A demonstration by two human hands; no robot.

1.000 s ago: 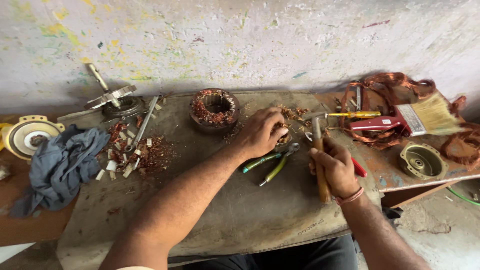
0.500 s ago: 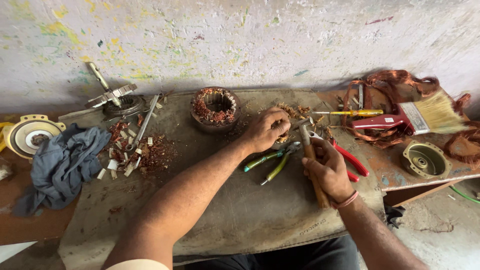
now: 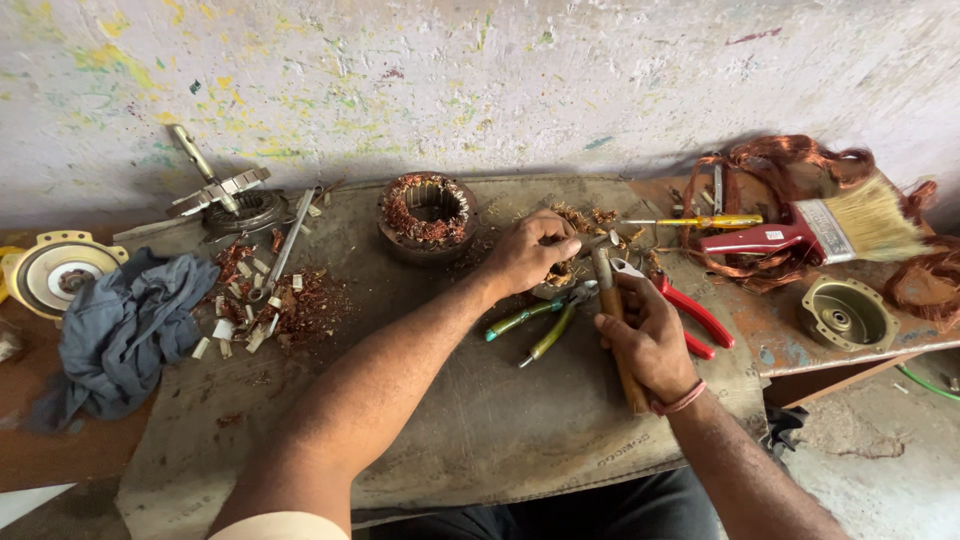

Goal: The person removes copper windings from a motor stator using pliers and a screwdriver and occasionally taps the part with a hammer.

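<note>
- Far left: a yellow-rimmed round metal housing (image 3: 55,272) lies at the bench edge, with a crumpled blue-grey cloth (image 3: 125,330) just beside it.
- Behind the cloth: a metal rotor with shaft (image 3: 215,185) rests tilted near the wall.
- Left of centre: a long spanner (image 3: 280,255) lies among scattered copper scraps and white insulation pieces (image 3: 265,310) on the grey mat (image 3: 480,430).
- Centre rear: a stator wound with copper wire (image 3: 430,212) sits upright on the mat, near the left hand.
- Left hand (image 3: 530,250): fingers curled tight over a small part (image 3: 556,276) pressed to the mat; the part is mostly hidden and its kind cannot be told.
- Just below: green-handled pliers (image 3: 540,325) lie on the mat, between the two hands.
- Right hand (image 3: 650,335): closed around the wooden handle of a hammer (image 3: 612,300), its head beside the left-hand fingers.
- Right of that hand: red-handled pliers (image 3: 690,310) lie partly under it.
- Right rear: a yellow-handled screwdriver (image 3: 700,221), a red-handled paintbrush (image 3: 820,230) and tangled copper wire (image 3: 790,160).
- Far right: a round metal end cap (image 3: 848,312) lies on the brown board.
</note>
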